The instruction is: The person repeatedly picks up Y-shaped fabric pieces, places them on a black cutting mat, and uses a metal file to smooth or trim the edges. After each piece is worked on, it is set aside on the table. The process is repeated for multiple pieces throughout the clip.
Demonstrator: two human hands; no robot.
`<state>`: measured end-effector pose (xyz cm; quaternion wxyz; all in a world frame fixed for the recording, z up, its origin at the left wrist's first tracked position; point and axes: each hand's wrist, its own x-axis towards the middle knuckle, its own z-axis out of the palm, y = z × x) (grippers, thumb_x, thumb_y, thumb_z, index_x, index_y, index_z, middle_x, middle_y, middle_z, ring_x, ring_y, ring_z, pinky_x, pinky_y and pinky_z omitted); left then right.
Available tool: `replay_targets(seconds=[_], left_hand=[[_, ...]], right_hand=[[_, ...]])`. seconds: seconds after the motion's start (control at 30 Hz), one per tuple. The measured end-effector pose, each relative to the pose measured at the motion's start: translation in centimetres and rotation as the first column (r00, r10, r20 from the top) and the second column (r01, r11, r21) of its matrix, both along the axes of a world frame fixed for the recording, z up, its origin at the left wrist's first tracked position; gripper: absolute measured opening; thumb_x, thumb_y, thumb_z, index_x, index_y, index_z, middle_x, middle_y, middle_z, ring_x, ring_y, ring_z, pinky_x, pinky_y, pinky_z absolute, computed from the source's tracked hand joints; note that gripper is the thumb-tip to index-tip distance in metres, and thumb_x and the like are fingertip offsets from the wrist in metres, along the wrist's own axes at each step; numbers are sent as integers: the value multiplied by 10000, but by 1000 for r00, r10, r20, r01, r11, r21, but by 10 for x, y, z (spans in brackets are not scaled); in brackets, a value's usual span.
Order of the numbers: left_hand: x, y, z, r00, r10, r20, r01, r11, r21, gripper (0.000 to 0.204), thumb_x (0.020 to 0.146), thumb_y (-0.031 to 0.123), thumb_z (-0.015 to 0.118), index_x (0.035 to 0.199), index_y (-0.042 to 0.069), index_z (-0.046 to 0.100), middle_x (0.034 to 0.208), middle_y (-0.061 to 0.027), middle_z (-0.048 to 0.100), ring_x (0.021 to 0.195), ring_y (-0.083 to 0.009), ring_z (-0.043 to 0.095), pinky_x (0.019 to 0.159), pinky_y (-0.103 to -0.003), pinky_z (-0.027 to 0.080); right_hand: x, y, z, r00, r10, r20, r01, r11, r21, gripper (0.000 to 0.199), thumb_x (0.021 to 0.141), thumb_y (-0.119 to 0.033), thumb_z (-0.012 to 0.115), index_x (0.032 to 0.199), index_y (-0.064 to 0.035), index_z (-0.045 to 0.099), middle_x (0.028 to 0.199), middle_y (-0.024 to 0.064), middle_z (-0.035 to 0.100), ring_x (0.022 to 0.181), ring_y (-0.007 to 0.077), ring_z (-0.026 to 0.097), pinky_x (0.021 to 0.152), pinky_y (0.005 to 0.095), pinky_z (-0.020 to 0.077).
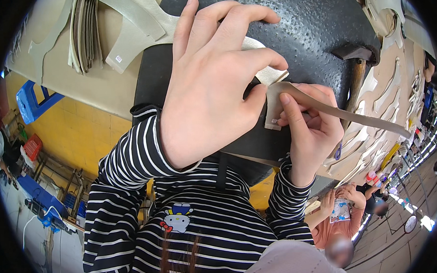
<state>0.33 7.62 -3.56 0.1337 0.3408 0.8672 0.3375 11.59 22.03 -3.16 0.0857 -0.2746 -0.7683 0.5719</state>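
My left hand arches over a pale, shiny leather-like piece. Its bent thumb and index finger are at that piece's edges, while the outer fingers are spread and raised. In my right hand, a taupe strip is pinched between thumb and fingers. One end of the strip trails far to the right; the other hangs down with a small white label. Both pieces meet beside my left thumb, but the exact contact is hidden. Beneath my hands is a dark, pitted work surface.
A hammer with a wooden handle rests at the right. At the upper left are a stack of cut pieces and a curved pale piece. Many cut pieces cover the right-hand table. Another person sits at the lower right.
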Motion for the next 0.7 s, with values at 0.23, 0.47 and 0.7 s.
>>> replay_targets(seconds=[0.23,0.47,0.7], left_hand=[[-7,1,-2,1000,-10,-27,13,990,142,240,716,71,728,933,169,761,1421,-29,519,1354,-301,391,1187,-571,147],[-4,-2,8,905,82,417,-149,980,130,191,686,67,721,863,133,753,1408,-53,521,1335,-314,401,1177,-557,192],[5,14,-41,957,228,-179,-161,932,324,166,684,68,718,832,135,750,1407,-54,524,1341,-317,403,1174,-559,199]], right_hand=[[0,-1,-2,1000,-8,11,8,1000,11,200,838,100,737,1032,65,705,1011,81,613,718,69,661,554,171,571],[1,-2,-2,999,-27,36,26,999,23,192,838,88,742,1026,64,709,993,80,614,699,65,653,547,175,563],[-3,-3,2,999,-34,39,34,999,11,186,859,89,727,1034,96,666,981,114,651,647,79,623,536,183,505]])
